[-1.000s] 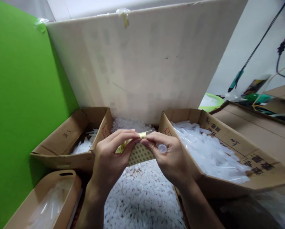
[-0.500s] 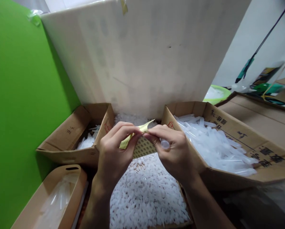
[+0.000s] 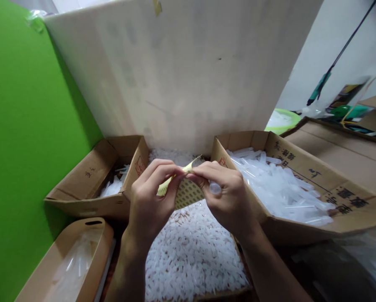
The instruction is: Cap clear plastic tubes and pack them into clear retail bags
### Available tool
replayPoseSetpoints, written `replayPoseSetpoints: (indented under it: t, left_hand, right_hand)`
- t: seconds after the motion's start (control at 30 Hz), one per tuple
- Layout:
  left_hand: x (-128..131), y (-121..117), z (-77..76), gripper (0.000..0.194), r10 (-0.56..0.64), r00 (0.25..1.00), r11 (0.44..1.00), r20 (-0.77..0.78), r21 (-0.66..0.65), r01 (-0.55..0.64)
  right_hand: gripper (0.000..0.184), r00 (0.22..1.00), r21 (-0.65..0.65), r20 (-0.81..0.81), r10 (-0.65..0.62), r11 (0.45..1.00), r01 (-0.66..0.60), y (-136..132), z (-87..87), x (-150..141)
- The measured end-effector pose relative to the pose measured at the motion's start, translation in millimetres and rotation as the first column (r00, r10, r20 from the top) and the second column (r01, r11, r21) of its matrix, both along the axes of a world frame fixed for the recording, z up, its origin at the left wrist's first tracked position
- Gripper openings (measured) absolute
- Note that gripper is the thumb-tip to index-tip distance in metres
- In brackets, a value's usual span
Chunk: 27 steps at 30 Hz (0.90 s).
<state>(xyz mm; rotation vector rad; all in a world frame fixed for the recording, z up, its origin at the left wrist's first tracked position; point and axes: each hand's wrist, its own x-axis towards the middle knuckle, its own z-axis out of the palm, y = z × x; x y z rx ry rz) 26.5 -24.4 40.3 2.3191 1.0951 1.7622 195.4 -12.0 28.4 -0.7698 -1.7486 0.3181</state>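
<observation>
Between my two hands is a sheet of yellow backing paper (image 3: pixel 189 195) printed with dark dots, its top edge curling up to a point. The fingers and thumb of my left hand (image 3: pixel 154 188) pinch it from the left. My right hand (image 3: pixel 224 191) pinches it close by, the fingertips of both hands almost meeting. A translucent plastic tube (image 3: pixel 215 188), seen by its round end, is tucked in my right palm. What lies right between the fingertips is too small to make out. Below the paper spreads a heap of small white plastic pieces (image 3: pixel 194 251).
A cardboard box (image 3: pixel 87 203) with white pieces stands at left, another box (image 3: pixel 301 230) full of translucent tubes (image 3: pixel 276 188) at right. A tan bin (image 3: pixel 102 239) holds a clear bag. A white panel (image 3: pixel 181 75) rises behind; a green panel (image 3: pixel 27 126) borders the left.
The view has shifted slightly, so the boxes and panel sit a little further left. Both hands keep their pinch on the paper; its raised tip looks a bit narrower.
</observation>
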Motion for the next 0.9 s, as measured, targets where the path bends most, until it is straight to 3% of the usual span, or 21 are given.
replayPoseSetpoints:
  t: [0.57,0.9]
  left_hand:
    - [2.8,2.9,-5.2,0.016,0.045,0.997,0.996,-0.059,0.077,-0.041]
    - [0.9,3.4,-2.6,0.016,-0.017,0.999,1.000,-0.036,0.000,0.017]
  right_hand:
    - [0.032,1.000,-0.014,0.010,-0.012,1.000,0.012,1.5,0.3,2.1]
    - [0.032,0.999,-0.045,-0.022,0.024,0.999,-0.025,2.7,1.8,2.2]
